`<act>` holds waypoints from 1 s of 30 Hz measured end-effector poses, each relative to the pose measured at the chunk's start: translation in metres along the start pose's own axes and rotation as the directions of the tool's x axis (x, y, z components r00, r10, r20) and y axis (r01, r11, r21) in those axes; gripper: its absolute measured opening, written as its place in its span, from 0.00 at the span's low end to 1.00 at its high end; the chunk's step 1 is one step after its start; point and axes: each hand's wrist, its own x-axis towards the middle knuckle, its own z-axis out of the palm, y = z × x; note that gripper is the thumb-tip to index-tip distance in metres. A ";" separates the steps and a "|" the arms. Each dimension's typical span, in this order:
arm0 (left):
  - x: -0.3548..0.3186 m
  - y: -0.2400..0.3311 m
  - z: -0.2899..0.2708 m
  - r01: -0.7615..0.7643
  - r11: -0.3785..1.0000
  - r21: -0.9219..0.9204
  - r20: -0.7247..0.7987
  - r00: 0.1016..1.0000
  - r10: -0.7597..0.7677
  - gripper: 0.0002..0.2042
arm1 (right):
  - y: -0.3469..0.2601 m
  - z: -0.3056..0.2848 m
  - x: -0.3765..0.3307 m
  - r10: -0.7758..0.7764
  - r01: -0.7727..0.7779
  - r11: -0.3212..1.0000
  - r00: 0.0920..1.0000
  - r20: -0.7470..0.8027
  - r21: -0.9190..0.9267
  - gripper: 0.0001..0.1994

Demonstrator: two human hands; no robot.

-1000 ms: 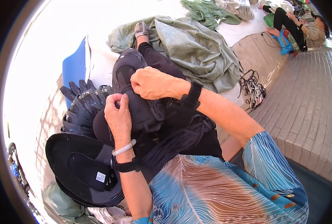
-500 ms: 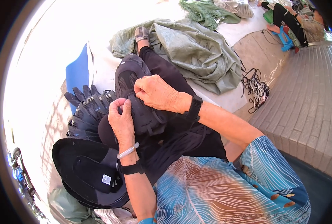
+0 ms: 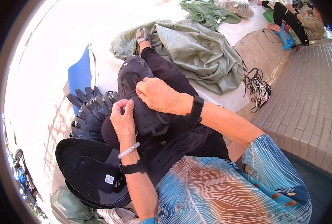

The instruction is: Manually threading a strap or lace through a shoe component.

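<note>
A black shoe upper (image 3: pixel 151 121) with a mesh toe rests across my lap, its toe turned away from me. My left hand (image 3: pixel 123 121) is at its left edge, thumb and forefinger pinched together; what lies between them is too small to make out. Over the middle of the upper, my right hand (image 3: pixel 160 95) is closed with its fingertips down by the lacing area. Whatever those fingers grip is hidden behind the knuckles. The two hands are close together but apart.
Several black shoe uppers (image 3: pixel 89 115) lie in a row at left, above a large black shoe piece (image 3: pixel 85 170) with a white label. A green-grey sheet (image 3: pixel 207 56) is bunched ahead. Tangled laces (image 3: pixel 261 91) lie beside a brick ledge (image 3: pixel 304 100). Another person (image 3: pixel 285 20) sits far right.
The whole scene has shifted slightly right and down in the view. Both hands keep nearly the same pinched positions on the shoe upper.
</note>
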 end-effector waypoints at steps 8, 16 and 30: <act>-0.001 0.005 -0.001 0.049 0.998 -0.037 0.025 0.999 -0.048 0.07 | 0.000 0.003 0.001 -0.017 0.016 1.000 0.999 -0.030 -0.010 0.05; -0.002 0.007 0.002 0.037 0.993 -0.110 0.051 0.998 -0.031 0.08 | -0.012 0.003 0.004 -0.102 0.091 0.984 0.993 -0.061 -0.156 0.03; -0.002 0.003 -0.002 0.041 0.996 -0.082 0.036 0.999 -0.038 0.08 | -0.015 0.010 0.000 -0.054 0.055 0.998 0.994 -0.096 0.002 0.07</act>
